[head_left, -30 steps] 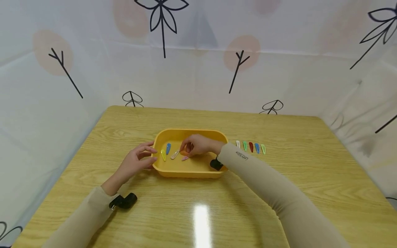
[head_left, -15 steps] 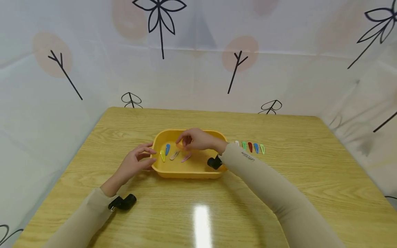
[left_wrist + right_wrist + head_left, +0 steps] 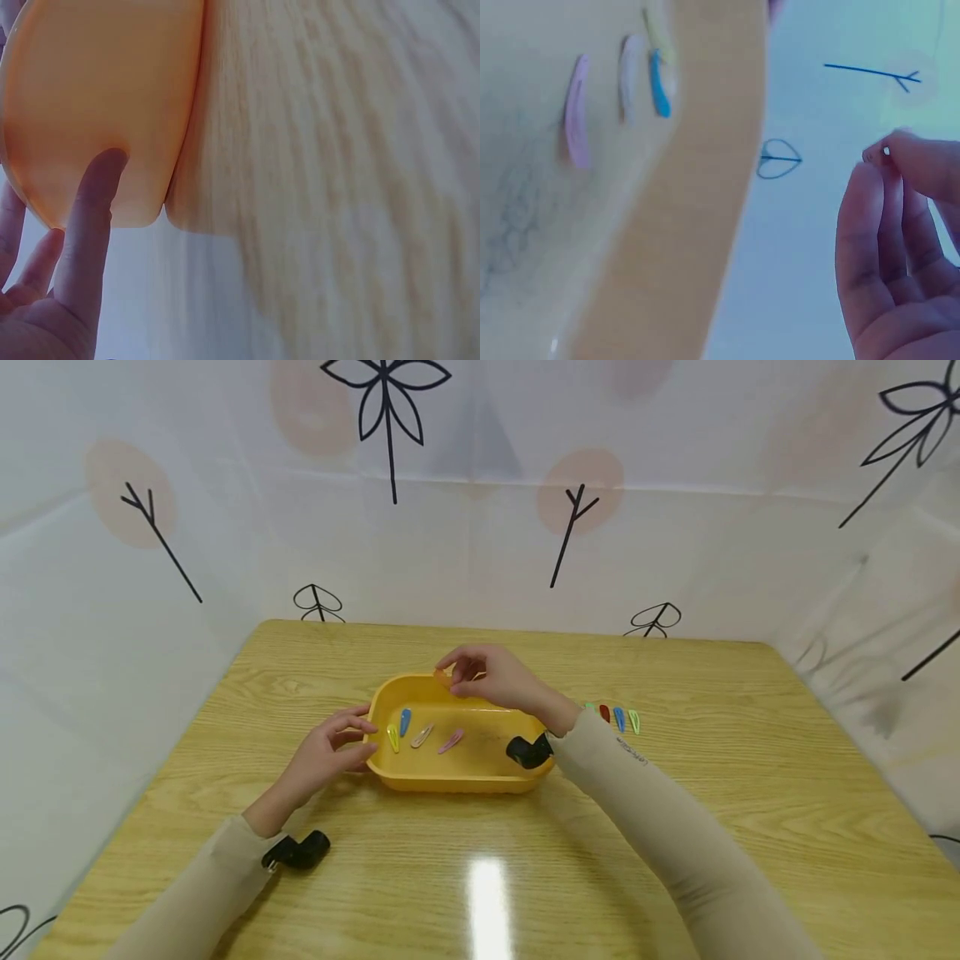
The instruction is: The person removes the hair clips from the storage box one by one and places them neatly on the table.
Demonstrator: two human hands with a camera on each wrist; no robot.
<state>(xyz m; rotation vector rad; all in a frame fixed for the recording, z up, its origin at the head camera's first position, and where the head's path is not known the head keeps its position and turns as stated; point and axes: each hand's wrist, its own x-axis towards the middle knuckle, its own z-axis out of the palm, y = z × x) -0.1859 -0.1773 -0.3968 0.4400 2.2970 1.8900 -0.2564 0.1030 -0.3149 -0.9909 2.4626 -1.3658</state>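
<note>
My right hand (image 3: 491,675) is raised over the far rim of a yellow plastic tray (image 3: 453,784), pinching an orange hair clip (image 3: 442,677) between thumb and fingertips. In the right wrist view the fingertips meet, and the clip is almost wholly hidden. Fairly straight fingers of my left hand (image 3: 327,749) touch the tray's left end; one fingertip (image 3: 112,159) lies against its outer wall. Inside the tray lie a yellow clip (image 3: 393,738), a blue clip (image 3: 406,722), a beige clip (image 3: 422,736) and a pink clip (image 3: 451,741).
Right of the tray, a row of hair clips lies on the wooden table (image 3: 360,877), with a red clip (image 3: 604,713), a blue clip (image 3: 619,719) and a light green clip (image 3: 635,721) showing. My right sleeve covers part of the row. A patterned white cloth (image 3: 480,552) hangs behind.
My right hand has lifted the orange hair clip from the tray floor, up and away to the far rim. The pink clip is now uncovered. My left hand stays at the tray's end.
</note>
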